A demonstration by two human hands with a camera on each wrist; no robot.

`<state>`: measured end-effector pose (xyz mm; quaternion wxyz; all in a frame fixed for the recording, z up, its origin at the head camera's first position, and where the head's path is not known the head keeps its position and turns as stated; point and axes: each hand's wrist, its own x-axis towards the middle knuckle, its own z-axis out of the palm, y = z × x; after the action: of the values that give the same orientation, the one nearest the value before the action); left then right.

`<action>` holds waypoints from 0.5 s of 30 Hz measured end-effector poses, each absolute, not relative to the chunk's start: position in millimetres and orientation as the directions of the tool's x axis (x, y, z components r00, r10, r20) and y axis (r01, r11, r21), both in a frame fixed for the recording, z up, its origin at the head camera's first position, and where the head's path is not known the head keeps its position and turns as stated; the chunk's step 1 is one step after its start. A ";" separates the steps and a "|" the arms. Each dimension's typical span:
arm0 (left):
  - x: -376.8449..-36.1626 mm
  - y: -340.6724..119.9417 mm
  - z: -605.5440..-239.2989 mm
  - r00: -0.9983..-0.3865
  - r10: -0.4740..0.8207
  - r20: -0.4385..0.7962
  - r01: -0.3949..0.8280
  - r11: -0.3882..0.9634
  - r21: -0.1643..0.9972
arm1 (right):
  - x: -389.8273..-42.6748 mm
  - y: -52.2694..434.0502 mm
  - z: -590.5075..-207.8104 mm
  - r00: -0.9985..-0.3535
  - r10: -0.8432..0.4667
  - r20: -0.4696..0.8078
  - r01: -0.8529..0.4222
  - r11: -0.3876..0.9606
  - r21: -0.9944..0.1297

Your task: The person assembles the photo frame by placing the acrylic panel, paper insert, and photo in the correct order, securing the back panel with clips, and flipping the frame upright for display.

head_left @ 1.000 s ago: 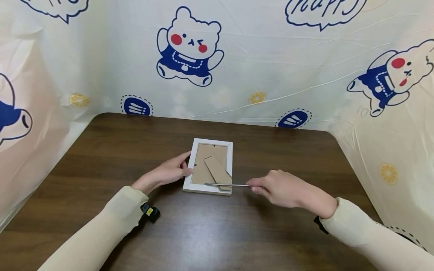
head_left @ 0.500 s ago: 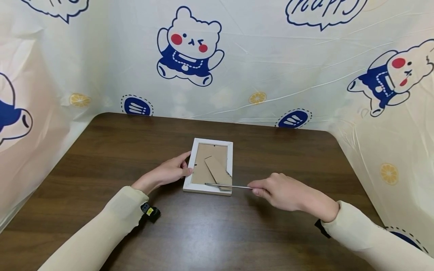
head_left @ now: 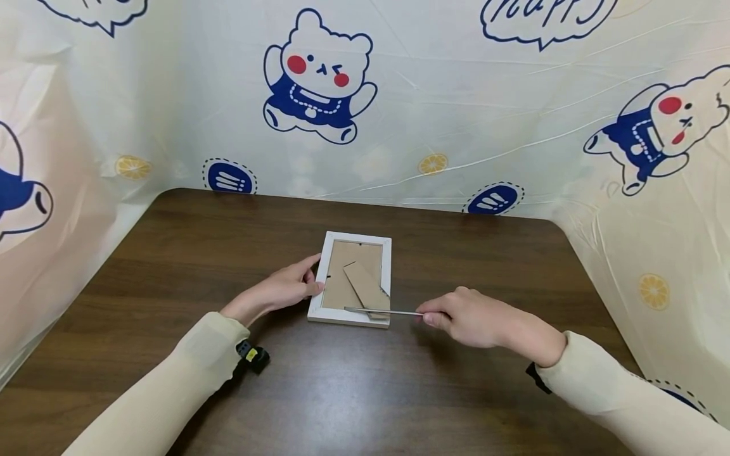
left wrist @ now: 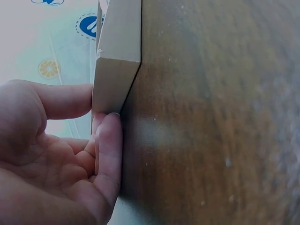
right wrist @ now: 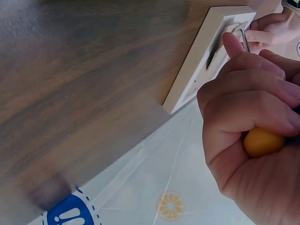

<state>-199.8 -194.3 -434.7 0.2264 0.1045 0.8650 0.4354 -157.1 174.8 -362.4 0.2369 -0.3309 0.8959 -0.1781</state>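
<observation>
A white picture frame [head_left: 317, 303] lies face down on the brown table, its tan backing board [head_left: 343, 253] upward. Slanted over the board's lower right is a tan stand leg [head_left: 365, 285]. My left hand [head_left: 279, 288] holds the frame by its left side, thumb at the border; the left wrist view has its fingers [left wrist: 108, 150] against the frame's edge. My right hand [head_left: 473, 316] grips a screwdriver [head_left: 402, 312], its thin metal shaft lying across the leg's lower end. Its tip is near the board's lower left. An orange handle end [right wrist: 263, 142] shows within the curled fingers.
The dark wood table [head_left: 228, 240] extends around the frame. A printed sheet [head_left: 410, 126] with cartoon bears hangs behind the table and along both sides. Small black devices, such as the left wrist camera [head_left: 253, 356], sit at the cuffs.
My right hand dips slightly, then comes back up and turns a little around the screwdriver. The screwdriver's tip stays almost in place. The left hand and picture frame hold still.
</observation>
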 end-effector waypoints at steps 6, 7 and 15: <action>-200.7 -194.7 -435.7 -0.871 0.392 -0.295 -0.012 0.583 0.812 | -158.8 175.5 -365.3 -0.672 -0.668 -0.319 -0.484 0.723 -0.493; -200.8 -195.0 -436.0 -0.871 0.394 -0.294 -0.012 0.581 0.814 | -159.5 175.3 -365.6 -0.671 -0.667 -0.323 -0.482 0.724 -0.494; -200.9 -195.6 -435.6 -0.870 0.396 -0.294 -0.015 0.576 0.818 | -164.5 173.8 -364.8 -0.654 -0.647 -0.393 -0.404 0.737 -0.542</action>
<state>-200.9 -195.6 -435.6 0.2294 0.1110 0.8574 0.4471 -164.5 173.8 -364.8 0.2917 -0.2968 0.8852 -0.2081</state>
